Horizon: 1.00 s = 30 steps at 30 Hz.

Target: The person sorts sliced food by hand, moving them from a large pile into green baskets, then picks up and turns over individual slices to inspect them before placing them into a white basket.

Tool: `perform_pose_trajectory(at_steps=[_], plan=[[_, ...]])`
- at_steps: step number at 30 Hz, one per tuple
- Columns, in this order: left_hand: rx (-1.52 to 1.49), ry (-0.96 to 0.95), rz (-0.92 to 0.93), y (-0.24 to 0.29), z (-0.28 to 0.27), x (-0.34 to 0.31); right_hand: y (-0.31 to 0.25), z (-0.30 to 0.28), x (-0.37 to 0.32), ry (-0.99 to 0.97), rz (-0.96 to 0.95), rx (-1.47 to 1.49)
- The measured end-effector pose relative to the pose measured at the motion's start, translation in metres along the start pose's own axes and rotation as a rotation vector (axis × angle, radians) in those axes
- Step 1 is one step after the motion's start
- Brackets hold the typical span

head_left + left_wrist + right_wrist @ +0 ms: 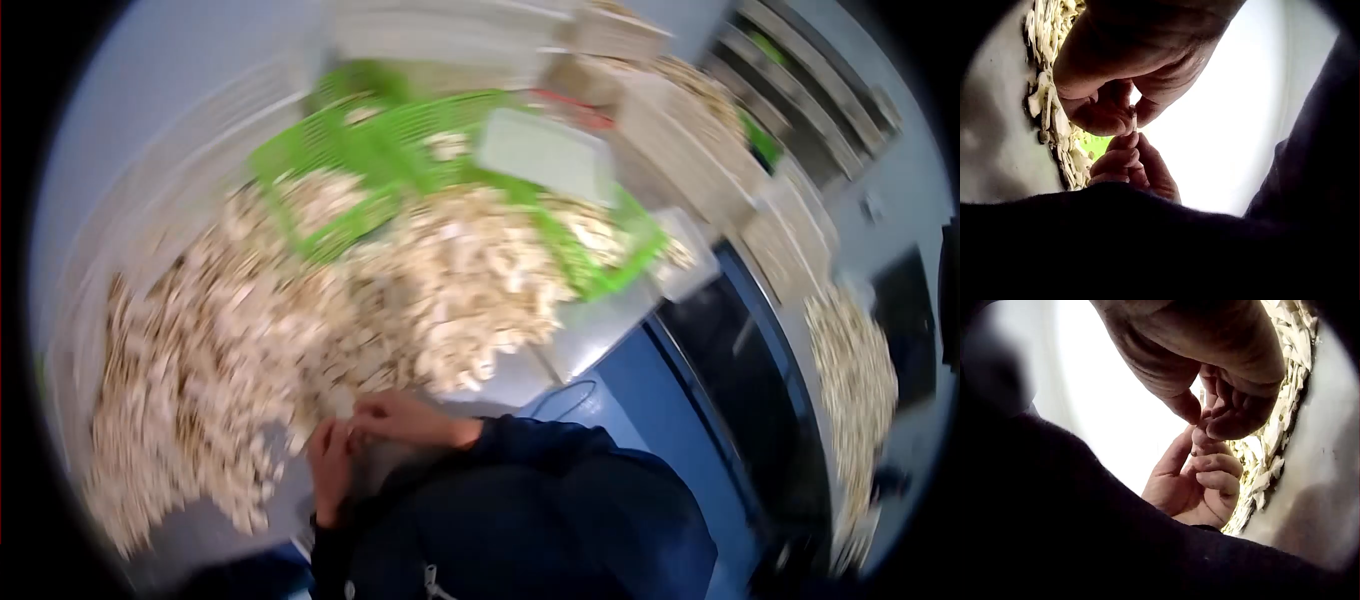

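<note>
Cream pieces (pixel 215 350) heaped on a metal worktop (pixel 190 535)

Leftmost, the heap spreads thickly. Next, the left grip (pixel 330 465) pinches a small slender piece (pixel 1134 122) (one end looks dark), which sits between the meeting fingertips. The right grip (pixel 402 418) pinches it too. Farther right, a green basket (pixel 578 268) carries more pieces, a pale panel (pixel 545 155) lying across it.

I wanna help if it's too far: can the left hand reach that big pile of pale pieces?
Probably yes: the pile lies close beside the left hand, with nothing seeming to block it, though it looks busy pinching a small piece.
</note>
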<state>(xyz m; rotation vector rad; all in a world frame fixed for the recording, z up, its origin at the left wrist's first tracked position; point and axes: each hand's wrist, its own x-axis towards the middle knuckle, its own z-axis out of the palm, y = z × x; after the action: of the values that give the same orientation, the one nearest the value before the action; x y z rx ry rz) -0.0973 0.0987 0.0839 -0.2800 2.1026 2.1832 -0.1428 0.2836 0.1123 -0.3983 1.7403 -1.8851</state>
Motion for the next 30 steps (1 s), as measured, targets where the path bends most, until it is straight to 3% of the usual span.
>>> perform_pose_trajectory(at_steps=[1, 2, 4, 8, 15, 24, 26, 30], plan=[[-0.014, -0.045, -0.022, -0.006, -0.006, 0.003, -0.006, 0.001, 0.003, -0.042, 0.018, -0.043], [0.015, -0.026, -0.02, -0.006, -0.007, 0.001, 0.031, 0.003, 0.017, 0.005, 0.011, -0.103], [-0.049, -0.081, -0.015, -0.002, -0.012, -0.003, 0.016, 0.005, 0.02, -0.042, 0.146, -0.045], [-0.097, -0.069, -0.068, 0.012, -0.013, -0.013, 0.022, 0.006, 0.027, -0.039, 0.193, 0.103], [-0.206, -0.098, -0.022, 0.006, -0.015, -0.013, 0.03, 0.01, 0.033, -0.054, 0.171, 0.175], [-0.085, 0.0, -0.019, -0.003, -0.013, -0.014, 0.032, 0.006, 0.031, -0.07, 0.177, 0.156], [-0.114, -0.051, -0.017, -0.005, -0.016, -0.012, 0.024, 0.01, 0.028, -0.015, 0.209, 0.111], [-0.11, -0.059, -0.002, 0.01, -0.012, -0.015, 0.029, 0.004, 0.03, -0.106, 0.101, 0.022]])
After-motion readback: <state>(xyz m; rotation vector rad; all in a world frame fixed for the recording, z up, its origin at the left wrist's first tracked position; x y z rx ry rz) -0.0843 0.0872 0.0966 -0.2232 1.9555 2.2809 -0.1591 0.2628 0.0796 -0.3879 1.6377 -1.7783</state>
